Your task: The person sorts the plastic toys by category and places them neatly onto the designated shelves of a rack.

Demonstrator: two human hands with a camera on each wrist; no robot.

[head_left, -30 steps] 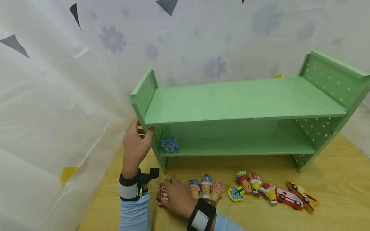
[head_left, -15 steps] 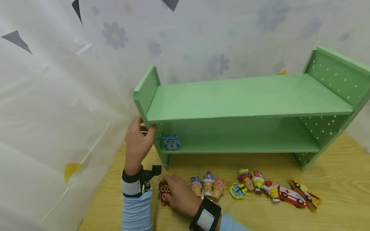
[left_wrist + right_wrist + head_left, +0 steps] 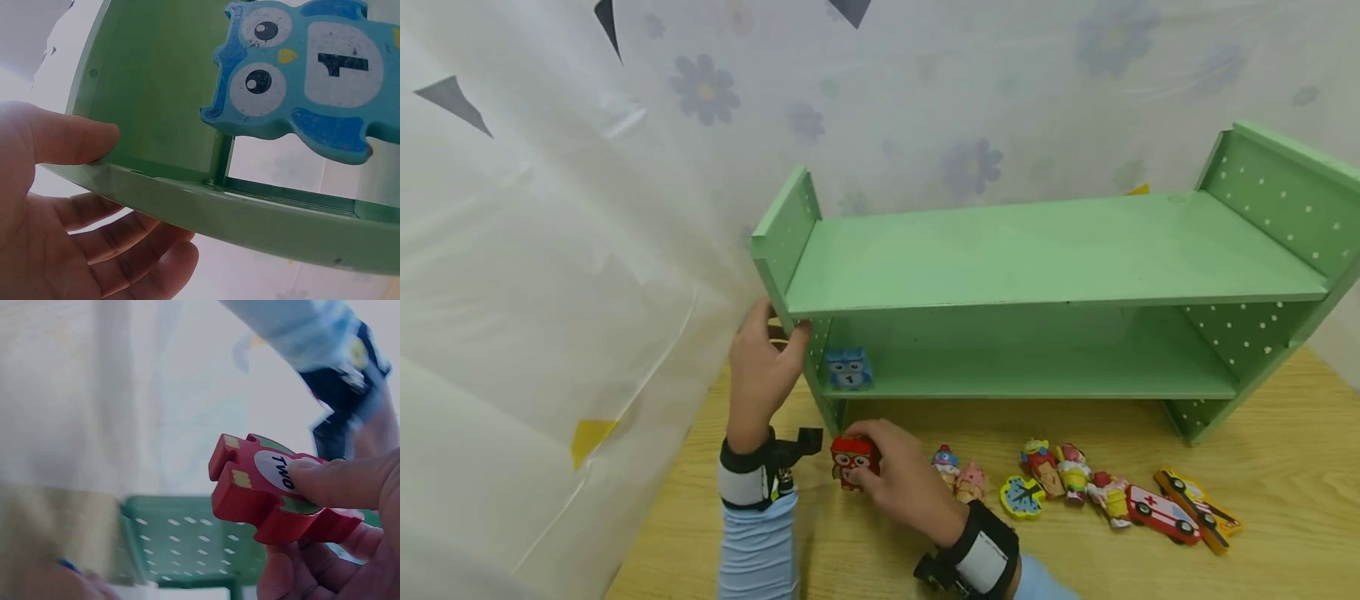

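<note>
My left hand holds the left side panel of a green two-tier shelf. In the left wrist view its thumb lies inside the panel edge, with the other fingers outside. A blue owl block marked 1 stands on the lower tier, against that panel. Below the shelf's left end, my right hand pinches a red owl block between thumb and fingers. The right wrist view shows "TWO" on the red owl block, the thumb pressing on its front.
Ice-cream cone figures, partly behind my right hand, lie on the wooden table. Farther right are a yellow-rimmed clock-like piece, several small figures, a red-and-white ambulance and a yellow vehicle.
My right hand has taken hold of the red owl block and moved it up toward the shelf's left leg. My left hand stays on the side panel. The view has shifted slightly.
</note>
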